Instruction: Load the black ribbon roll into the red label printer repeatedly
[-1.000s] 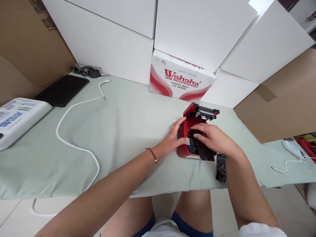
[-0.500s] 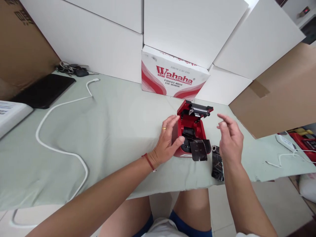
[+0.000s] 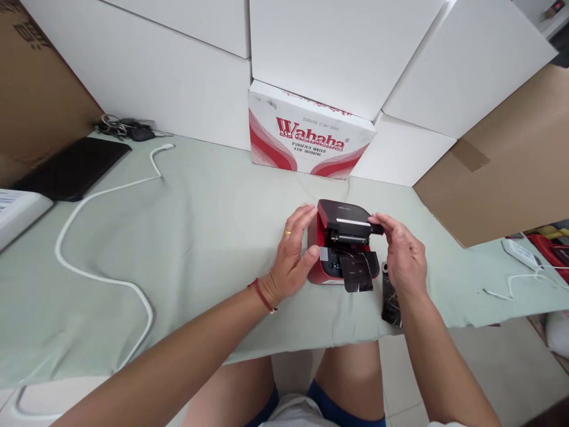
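Observation:
A small red and black label printer (image 3: 315, 261) stands on the cloth-covered table with its lid (image 3: 349, 212) partly lowered. From its front hangs a strip of black film (image 3: 357, 274). My left hand (image 3: 296, 252) lies along the printer's left side, thumb apart and fingers stretched; it steadies the body without wrapping round it. On the other side my right hand (image 3: 404, 252) pinches the lid's right front corner between fingers and thumb. Just right of the printer, partly behind my right wrist, lies a roll of black film (image 3: 391, 299).
A white and red Wahaha carton (image 3: 311, 133) stands behind the printer, against white boxes (image 3: 186, 77). Cardboard (image 3: 493, 160) leans at right. At left lie a white cable (image 3: 104, 274), a black tablet-like slab (image 3: 80, 169) and keys (image 3: 128, 127).
My right hand has moved left onto the lid's corner. The lid has swung down from upright to partly closed. My left hand stays at the printer's left side.

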`<action>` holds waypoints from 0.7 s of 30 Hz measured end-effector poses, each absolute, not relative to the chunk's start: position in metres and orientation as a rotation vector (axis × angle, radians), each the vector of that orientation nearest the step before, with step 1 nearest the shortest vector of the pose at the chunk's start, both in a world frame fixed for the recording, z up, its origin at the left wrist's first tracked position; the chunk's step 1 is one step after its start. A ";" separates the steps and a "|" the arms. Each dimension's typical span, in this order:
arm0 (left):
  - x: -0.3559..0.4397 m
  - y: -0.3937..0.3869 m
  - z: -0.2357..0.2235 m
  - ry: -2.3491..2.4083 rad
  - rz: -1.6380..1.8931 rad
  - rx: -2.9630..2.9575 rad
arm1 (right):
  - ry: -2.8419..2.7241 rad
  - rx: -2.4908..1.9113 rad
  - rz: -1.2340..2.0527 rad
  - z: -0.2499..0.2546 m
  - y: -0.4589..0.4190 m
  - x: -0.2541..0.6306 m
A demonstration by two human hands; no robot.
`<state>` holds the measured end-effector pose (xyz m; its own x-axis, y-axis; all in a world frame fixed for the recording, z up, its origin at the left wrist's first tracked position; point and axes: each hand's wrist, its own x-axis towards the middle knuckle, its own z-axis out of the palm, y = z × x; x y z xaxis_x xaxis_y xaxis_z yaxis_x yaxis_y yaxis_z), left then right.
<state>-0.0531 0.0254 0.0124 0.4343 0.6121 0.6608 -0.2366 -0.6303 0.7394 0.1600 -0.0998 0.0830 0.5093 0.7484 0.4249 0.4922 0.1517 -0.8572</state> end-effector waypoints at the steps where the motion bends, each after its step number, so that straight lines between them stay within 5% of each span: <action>1: -0.053 0.025 0.013 0.291 1.305 1.886 | -1.173 -1.539 0.248 0.080 -0.109 0.160; 21: -0.055 0.038 0.017 0.254 1.101 1.901 | -1.214 -1.700 0.139 0.069 -0.133 0.142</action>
<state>-0.0549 0.0384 0.0171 0.5829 0.5570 0.5916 -0.2411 -0.5767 0.7806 0.1425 -0.1328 0.0687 0.4892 0.7636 0.4215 0.6486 0.0047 -0.7612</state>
